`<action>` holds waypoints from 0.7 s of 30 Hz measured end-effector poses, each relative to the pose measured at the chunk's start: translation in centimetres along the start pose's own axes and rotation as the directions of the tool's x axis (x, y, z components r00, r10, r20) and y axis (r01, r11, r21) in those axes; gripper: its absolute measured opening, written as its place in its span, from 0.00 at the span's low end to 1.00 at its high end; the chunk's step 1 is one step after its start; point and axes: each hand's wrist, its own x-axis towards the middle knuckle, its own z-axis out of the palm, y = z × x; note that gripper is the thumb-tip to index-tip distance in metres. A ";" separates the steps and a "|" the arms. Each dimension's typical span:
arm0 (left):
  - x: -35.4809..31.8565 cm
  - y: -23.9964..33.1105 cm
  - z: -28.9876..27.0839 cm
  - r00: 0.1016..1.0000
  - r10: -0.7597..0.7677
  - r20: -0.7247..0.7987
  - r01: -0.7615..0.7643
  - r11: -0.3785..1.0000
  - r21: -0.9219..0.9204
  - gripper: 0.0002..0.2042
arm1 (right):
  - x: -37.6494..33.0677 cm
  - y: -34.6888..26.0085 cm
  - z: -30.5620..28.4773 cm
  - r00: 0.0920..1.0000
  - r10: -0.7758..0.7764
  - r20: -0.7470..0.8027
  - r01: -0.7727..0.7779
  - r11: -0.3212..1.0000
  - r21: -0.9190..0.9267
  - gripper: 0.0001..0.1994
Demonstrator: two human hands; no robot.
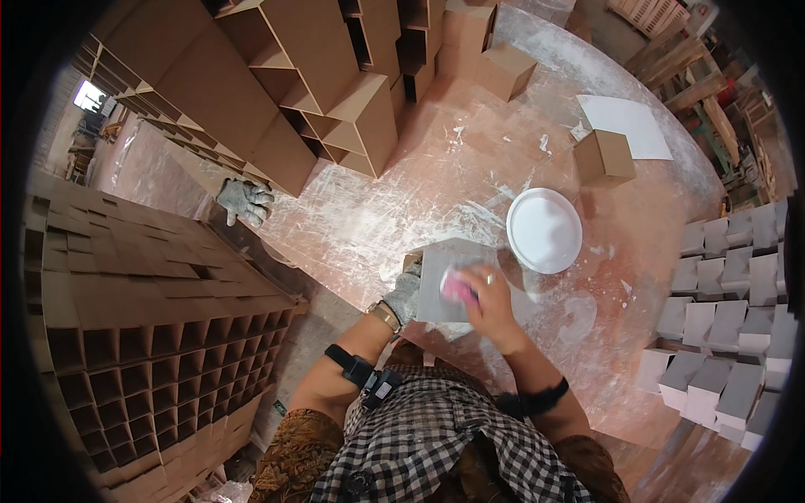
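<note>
Close in front of me is a cardboard box with a wet-looking grey top face. My left hand, in a grey work glove, grips its left side; part of the fingers is hidden by the box. My bare right hand is closed around a pink-handled brush or applicator, slightly blurred, over the grey face. I cannot make out its working end. Just right of the box stands a round white lid or tub with white contents. An unused grey glove lies at the table's left edge.
Stacked open brown boxes rise at the back left. A big stack of boxes stands lower left. Grey and white coated boxes fill the right. Single boxes and a white sheet lie on the white-smeared table.
</note>
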 end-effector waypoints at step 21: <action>-0.2 3.8 0.4 0.999 0.048 0.004 -0.046 0.933 0.356 0.20 | -4.4 -1.7 -2.1 0.989 0.056 0.140 -0.048 0.997 -0.058 0.21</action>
